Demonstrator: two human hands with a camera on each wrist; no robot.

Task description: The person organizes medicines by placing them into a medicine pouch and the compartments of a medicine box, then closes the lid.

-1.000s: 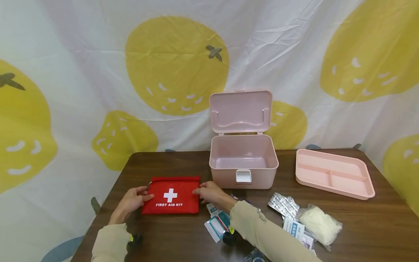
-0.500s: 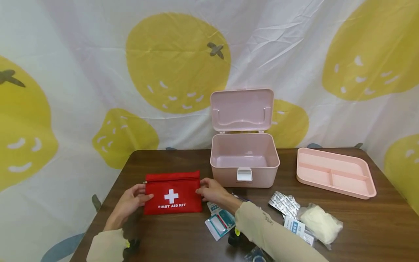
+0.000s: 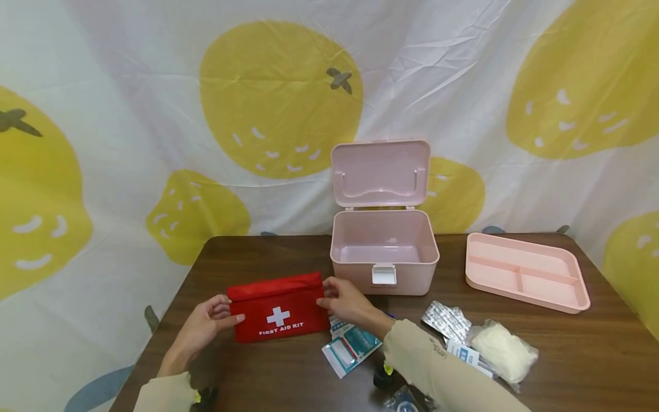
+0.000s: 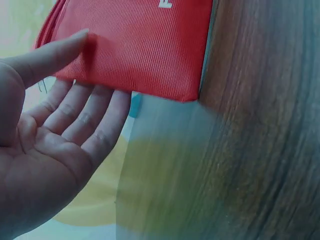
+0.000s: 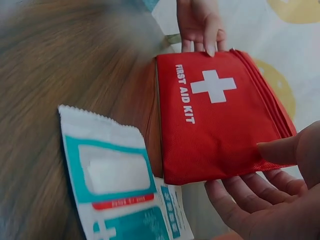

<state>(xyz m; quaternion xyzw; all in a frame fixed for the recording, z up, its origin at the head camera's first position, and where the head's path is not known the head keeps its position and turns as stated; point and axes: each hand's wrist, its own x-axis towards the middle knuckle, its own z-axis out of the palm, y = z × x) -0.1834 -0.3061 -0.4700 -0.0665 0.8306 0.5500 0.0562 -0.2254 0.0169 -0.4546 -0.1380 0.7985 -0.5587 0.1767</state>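
A red zip pouch (image 3: pixel 280 312) printed with a white cross and "FIRST AID KIT" is held between both hands, tilted up over the table. My left hand (image 3: pixel 202 326) grips its left edge, thumb on the front and fingers behind, as the left wrist view shows on the red fabric (image 4: pixel 140 50). At the opposite edge my right hand (image 3: pixel 350 303) pinches the pouch (image 5: pixel 210 135) the same way, its fingers (image 5: pixel 250 192) reaching behind. The zipper runs along the upper edge. Below the right hand lie teal and white packets (image 3: pixel 350 349).
An open pink box (image 3: pixel 383 280) with its lid raised stands at the table's back. Right of it lies a pink divided tray (image 3: pixel 546 292). Foil blister packs (image 3: pixel 447 321), small white packets (image 3: pixel 463 352) and a bagged cream-coloured bundle (image 3: pixel 504 352) lie front right.
The pouch has gone from lying nearly flat to tilted up, its right side now higher, and has shifted slightly right. Both hands have kept hold of its edges.
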